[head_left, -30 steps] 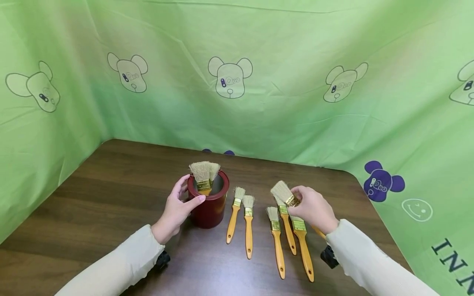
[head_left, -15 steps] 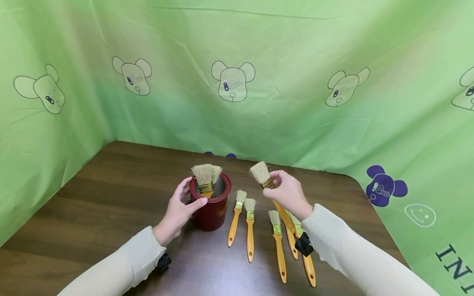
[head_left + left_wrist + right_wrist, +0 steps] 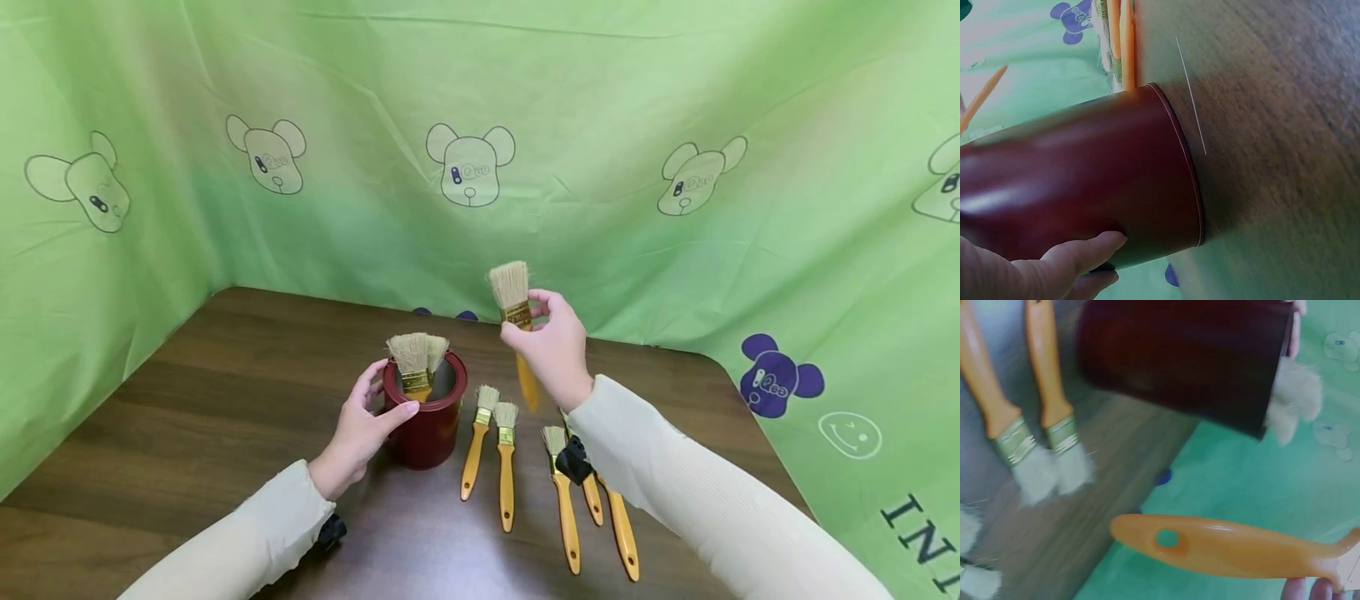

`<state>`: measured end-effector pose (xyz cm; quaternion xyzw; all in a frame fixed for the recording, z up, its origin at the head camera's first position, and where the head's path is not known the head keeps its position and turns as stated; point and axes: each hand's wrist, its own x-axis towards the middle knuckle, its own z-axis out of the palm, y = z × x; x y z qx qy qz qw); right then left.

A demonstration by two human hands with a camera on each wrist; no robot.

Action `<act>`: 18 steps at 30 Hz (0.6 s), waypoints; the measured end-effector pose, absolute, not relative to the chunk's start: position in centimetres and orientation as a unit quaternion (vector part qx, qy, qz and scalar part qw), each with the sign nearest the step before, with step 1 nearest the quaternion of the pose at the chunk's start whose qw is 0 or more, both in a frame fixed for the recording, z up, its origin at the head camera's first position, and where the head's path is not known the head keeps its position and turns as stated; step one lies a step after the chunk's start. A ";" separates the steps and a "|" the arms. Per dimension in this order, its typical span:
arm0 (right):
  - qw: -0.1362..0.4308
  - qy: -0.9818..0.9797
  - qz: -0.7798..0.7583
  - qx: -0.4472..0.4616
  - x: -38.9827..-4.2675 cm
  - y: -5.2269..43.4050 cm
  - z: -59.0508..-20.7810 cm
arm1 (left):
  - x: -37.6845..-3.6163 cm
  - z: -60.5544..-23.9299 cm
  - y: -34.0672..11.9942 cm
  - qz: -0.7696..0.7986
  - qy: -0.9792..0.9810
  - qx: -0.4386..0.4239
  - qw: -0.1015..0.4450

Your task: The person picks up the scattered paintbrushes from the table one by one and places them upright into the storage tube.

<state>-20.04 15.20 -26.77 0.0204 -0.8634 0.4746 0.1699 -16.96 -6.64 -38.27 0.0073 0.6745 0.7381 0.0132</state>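
1. Right hand (image 3: 553, 350) raised above the table (image 3: 225, 392), pinching a paintbrush (image 3: 516, 321) at its brass ferrule between thumb and fingers.
2. Held almost upright: pale bristles on top, orange handle hanging below the hand, clear of the wood.
3. Hanging just right of the dark red cup (image 3: 425, 417) and above the brushes lying flat.
4. From the right wrist view, handle (image 3: 1235, 547) stretched across the frame, hanging hole showing, fingertips (image 3: 1310, 590) just peeking in at the lower edge.
5. Left hand (image 3: 362, 429) wrapped round the left side of the cup, thumb near the rim in front, fingers curled behind.
6. From the left wrist view, thumb (image 3: 1072, 259) pressed flat against the glossy red wall (image 3: 1085, 187), cup base down on the table.
7. Inside the cup: two brushes (image 3: 416, 360) standing bristles up, leaning together.
8. Flat on the table right of the cup: a pair of small brushes (image 3: 491, 450) side by side, bristles pointing away.
9. Further right: three more brushes (image 3: 592, 517), partly hidden under the right sleeve (image 3: 675, 492).
10. All round the back: green cloth (image 3: 600, 125) printed with bear heads.
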 end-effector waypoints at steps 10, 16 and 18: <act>0.226 -0.807 0.541 0.065 -19.9 12.0 -25.1 | -17.0 -38.4 -6.6 0.741 0.671 0.014 0.004; 0.239 -0.773 0.583 0.078 -19.9 10.6 -24.8 | -16.9 -38.5 -6.4 0.748 0.663 0.020 0.003; 0.236 -0.762 0.598 0.079 -19.8 10.4 -24.9 | -16.9 -38.5 -6.3 0.751 0.660 0.024 0.003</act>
